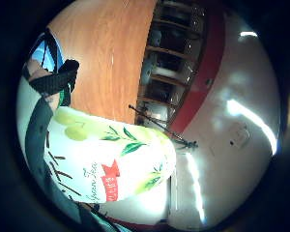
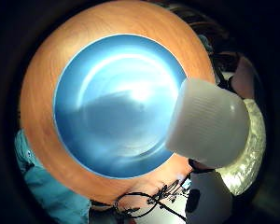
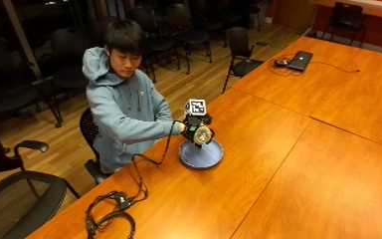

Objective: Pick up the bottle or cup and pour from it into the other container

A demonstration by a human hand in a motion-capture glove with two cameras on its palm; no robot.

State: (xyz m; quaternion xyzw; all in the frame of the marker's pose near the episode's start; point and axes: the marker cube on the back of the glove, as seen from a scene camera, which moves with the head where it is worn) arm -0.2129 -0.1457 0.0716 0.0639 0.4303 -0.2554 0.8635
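In the outside view my gloved right hand [image 3: 191, 130] grips a green tea bottle [image 3: 203, 135] and holds it tilted just above a blue bowl [image 3: 207, 163] on the wooden table. The little finger side palm view is filled by the bottle's white label with green leaves [image 1: 111, 159], which lies against the palm. In the thumb side palm view the bottle's white ribbed cap [image 2: 207, 123] hangs over the rim of the blue bowl [image 2: 107, 107]. The bowl's inside looks bare. My other hand is out of sight.
The wooden table [image 3: 297, 149] stretches away to the right. A bundle of black cables [image 3: 111, 216] lies near its front corner. A laptop [image 3: 300, 59] sits at the far end. Office chairs [image 3: 240, 47] stand behind the person.
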